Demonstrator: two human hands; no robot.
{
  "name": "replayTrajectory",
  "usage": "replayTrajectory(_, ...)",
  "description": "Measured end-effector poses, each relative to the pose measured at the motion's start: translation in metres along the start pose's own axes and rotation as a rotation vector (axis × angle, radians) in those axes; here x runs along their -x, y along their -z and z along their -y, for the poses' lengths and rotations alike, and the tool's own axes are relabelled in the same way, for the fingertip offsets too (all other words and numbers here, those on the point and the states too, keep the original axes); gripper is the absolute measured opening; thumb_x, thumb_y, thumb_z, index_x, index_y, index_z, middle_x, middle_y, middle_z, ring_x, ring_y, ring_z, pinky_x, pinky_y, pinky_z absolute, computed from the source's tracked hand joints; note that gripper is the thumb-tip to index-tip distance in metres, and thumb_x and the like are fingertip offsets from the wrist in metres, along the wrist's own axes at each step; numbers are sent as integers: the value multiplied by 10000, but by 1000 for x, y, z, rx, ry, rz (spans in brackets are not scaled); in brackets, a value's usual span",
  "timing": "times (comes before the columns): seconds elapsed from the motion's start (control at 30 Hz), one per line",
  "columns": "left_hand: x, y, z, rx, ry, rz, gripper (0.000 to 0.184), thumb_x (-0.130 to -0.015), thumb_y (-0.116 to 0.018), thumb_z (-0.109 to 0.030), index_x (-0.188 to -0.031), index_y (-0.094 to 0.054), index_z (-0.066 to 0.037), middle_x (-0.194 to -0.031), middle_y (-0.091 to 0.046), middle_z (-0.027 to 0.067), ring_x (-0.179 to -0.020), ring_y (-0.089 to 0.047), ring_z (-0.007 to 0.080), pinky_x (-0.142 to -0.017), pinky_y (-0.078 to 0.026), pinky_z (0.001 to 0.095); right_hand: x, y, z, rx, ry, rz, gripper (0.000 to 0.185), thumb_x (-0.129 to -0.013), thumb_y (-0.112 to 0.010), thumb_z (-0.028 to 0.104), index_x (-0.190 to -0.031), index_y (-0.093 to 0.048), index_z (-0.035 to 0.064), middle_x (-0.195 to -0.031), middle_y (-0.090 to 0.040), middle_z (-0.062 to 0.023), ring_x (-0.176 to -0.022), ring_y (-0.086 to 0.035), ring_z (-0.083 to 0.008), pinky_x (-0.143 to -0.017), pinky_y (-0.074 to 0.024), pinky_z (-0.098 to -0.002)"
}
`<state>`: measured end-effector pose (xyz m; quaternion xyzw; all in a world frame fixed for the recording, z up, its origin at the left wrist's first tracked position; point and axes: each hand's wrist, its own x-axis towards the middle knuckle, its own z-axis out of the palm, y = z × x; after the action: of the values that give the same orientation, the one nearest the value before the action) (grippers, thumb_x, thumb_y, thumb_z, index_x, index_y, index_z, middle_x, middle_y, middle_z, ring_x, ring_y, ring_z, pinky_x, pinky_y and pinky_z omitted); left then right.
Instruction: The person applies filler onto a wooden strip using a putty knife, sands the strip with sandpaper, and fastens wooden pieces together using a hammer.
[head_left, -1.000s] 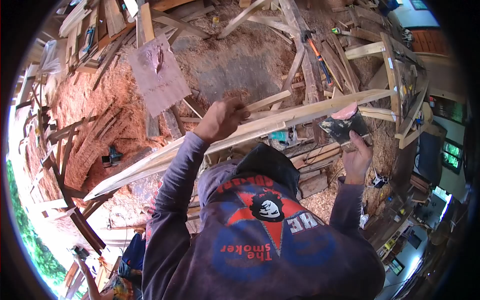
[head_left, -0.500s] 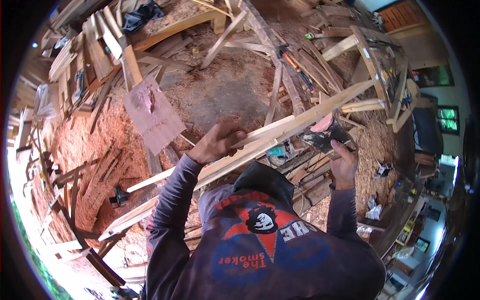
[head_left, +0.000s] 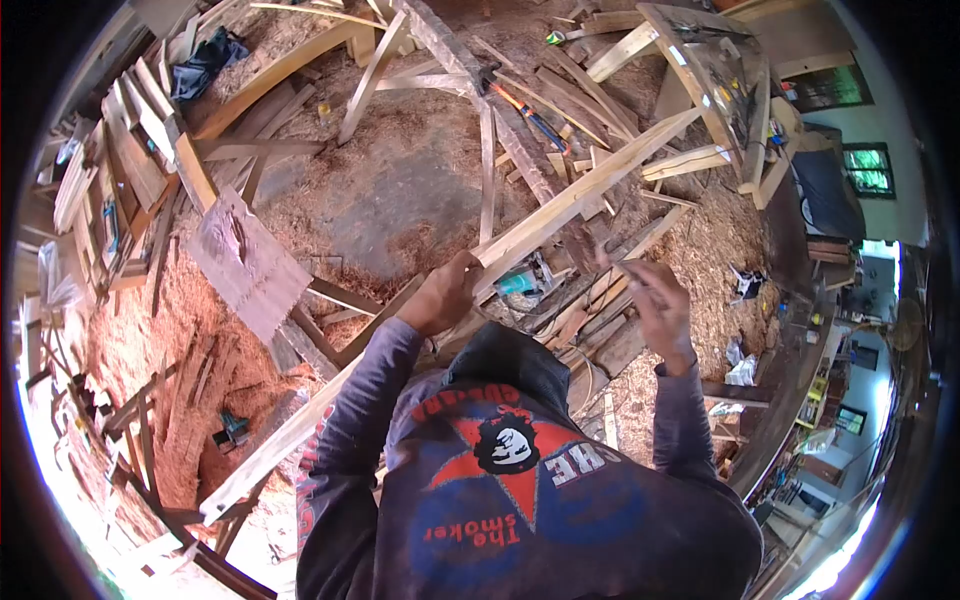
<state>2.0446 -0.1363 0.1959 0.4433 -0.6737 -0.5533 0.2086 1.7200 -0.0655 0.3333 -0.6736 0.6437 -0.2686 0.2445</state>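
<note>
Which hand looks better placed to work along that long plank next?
Probably the right hand: it's clear of the plank and seems to hold a thin tool, while the left hand holds the plank.

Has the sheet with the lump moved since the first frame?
No: the sheet meets the light plank at its upper edge as before; the view shifted.

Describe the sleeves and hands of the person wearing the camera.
The left sleeve is long, dark and purplish-grey, with red lettering along its outer edge. The right sleeve matches in colour, with no lettering visible. The left hand and right hand show no gloves.
</note>
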Motion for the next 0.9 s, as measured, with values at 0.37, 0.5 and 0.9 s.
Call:
replayTrajectory(0.37, -45, -73, 13, -265, 0, -133, 297, -924, -522, -64, -1215, -463, -61, -984, -611, 298, -818, -652, 484, -705, -532, 557, -71, -4, -49, 542, 668, 374, 355, -786, -628, 97, -1135, -686, 58, -1179, -656, -46, -1031, -591, -236, -930, -468, -406)
replayTrajectory(0.5, -42, -79, 2, -444, 3, -109, 371, -877, -576, -79, -1227, -453, -61, -1113, -537, 234, -787, -673, 449, -654, -572, 515, -95, -15, -55, 521, 706, 451, 343, -796, -605, 76, -1127, -691, 54, -1165, -660, -46, -1023, -592, -229, -931, -465, -398)
replayTrajectory(0.9, -39, -80, -8, -427, 142, -46, 506, -828, -644, -138, -1305, -475, -119, -1282, -475, 257, -876, -687, 446, -700, -582, 515, -121, -44, -65, 529, 761, 573, 367, -774, -594, 58, -1125, -699, 63, -1157, -673, -53, -1032, -596, -245, -946, -457, -407)
